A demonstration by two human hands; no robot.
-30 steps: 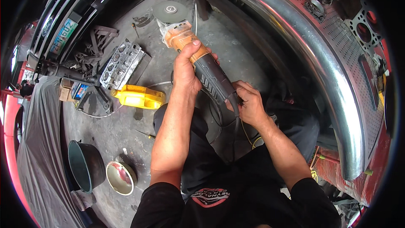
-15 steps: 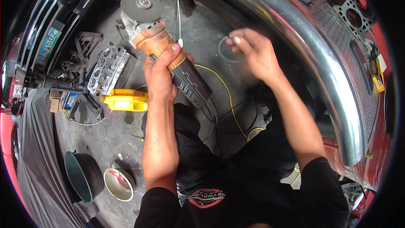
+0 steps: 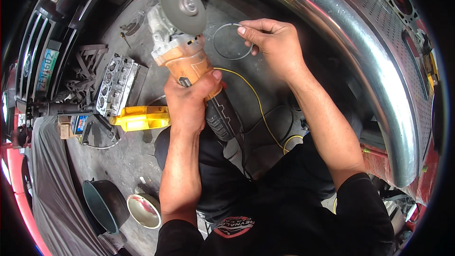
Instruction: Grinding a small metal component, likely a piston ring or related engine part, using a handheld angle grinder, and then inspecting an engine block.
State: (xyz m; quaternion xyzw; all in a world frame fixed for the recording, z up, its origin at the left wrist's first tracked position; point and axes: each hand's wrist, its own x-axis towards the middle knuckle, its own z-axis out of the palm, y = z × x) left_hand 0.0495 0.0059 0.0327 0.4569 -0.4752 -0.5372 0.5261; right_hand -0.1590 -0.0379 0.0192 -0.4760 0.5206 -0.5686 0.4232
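Observation:
My left hand point(image 3: 189, 104) is wrapped around the orange and black body of an angle grinder point(image 3: 187, 64), tilted with its head up and away from me. A grey abrasive disc point(image 3: 176, 15) is fitted on that head. Between the thumb and fingers of my right hand point(image 3: 277, 45) I pinch a thin metal piston ring point(image 3: 232, 59) at its upper right edge. The ring hangs just right of the grinder, near the disc but apart from it. I cannot tell whether the disc is spinning.
A curved chrome bumper point(image 3: 379, 85) runs along the right. On the floor at left are a cylinder head point(image 3: 116, 85), a yellow object point(image 3: 142, 118), a dark basin point(image 3: 106, 208) and a cream bowl point(image 3: 144, 211). A yellow cable point(image 3: 258, 102) snakes behind the grinder. A car front point(image 3: 52, 42) stands far left.
The grinder in my left hand has shifted right and turned more upright, its disc coming closer to the ring. My right hand, blurred before, has moved slightly left and up, bringing the ring left.

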